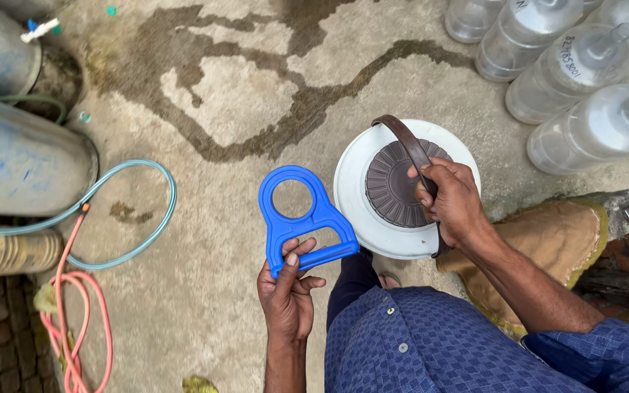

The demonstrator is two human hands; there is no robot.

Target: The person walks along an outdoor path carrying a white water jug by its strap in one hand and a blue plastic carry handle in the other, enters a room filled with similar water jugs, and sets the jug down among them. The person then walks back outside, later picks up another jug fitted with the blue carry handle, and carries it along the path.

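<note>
Left hand (287,287) closed around blue handle (301,218)

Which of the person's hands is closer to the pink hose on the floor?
Left. The left hand, holding the blue plastic handle, is closer to the pink hose. The right hand is further away, on the white container.

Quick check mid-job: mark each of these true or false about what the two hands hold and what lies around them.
1. The left hand holds a blue plastic bottle-carrier handle. True.
2. The right hand is empty. False: it grips a dark curved strap over the round white container.
3. The clear plastic water bottles lie at the upper right. True.
4. The pink hose lies beside the bottles. False: it is at the lower left.
5. The concrete floor is dry. False: wet streaks show.
</note>
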